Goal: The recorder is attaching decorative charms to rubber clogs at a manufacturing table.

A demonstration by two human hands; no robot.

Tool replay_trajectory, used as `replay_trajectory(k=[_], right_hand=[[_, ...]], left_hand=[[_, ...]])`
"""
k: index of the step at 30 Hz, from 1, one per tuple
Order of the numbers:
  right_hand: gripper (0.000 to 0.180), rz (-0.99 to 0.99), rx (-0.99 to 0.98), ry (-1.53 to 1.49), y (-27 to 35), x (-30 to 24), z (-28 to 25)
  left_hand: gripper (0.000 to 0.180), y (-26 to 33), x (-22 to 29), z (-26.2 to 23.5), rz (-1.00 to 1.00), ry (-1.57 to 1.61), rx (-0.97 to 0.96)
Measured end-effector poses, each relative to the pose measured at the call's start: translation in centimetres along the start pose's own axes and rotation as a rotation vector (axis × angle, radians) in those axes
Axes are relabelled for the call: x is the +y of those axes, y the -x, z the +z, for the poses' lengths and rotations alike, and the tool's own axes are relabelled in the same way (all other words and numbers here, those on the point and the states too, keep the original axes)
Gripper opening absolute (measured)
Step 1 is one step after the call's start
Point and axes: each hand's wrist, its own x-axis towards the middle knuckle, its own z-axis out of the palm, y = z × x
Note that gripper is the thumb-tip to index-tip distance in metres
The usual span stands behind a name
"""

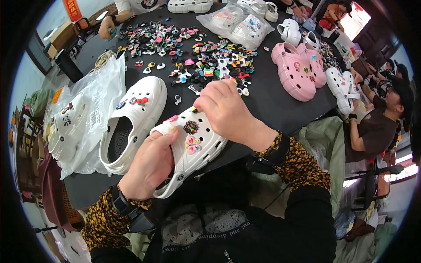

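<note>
Held clog: white perforated foam clog (212,142), between the two hands, heel strap toward the person, toe end pointing away.
Left hand: left hand (151,160) grasping the clog at its opening, thumb on top of the upper.
Right hand: right hand (230,111) with fingers clenched over the toe end; a small black-and-yellow piece (195,109) shows below the fingertips, probably pinched, though the fingers cover most of it.
Fitted charms: dark flower-shaped charm (191,127) and pink-and-white butterfly charm (193,145), right of the left thumb; flat pink charm (171,119), just beyond the thumb.
Second clog: white foam clog with cherry and blue charms (151,94), just left of the grip, on the black tabletop (267,109).
Bagged clog: white clog with panda charm (72,131) in a clear plastic bag (105,87), farther left.
Loose charms: multicoloured pile of small charms (215,59), beyond the right hand.
Pink pair: pink foam clogs (291,74), beyond and right of the right hand.
Co-worker: another person's hand (106,28), far left beyond the grip.
</note>
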Motion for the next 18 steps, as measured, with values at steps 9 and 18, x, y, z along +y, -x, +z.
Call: replay_trajectory(k=[9, 18], right_hand=[[0.008, -0.116, -0.036, 0.166, 0.3, -0.5, 0.0], [0.015, 0.088, -0.095, -0.166, 1.0, -1.0, -0.8]], left_hand=[[0.027, 0.0, 0.0, 0.1, 0.002, 0.001, 0.013], [0.026, -0.2, -0.2, -0.2, -0.009, 0.016, 0.041]])
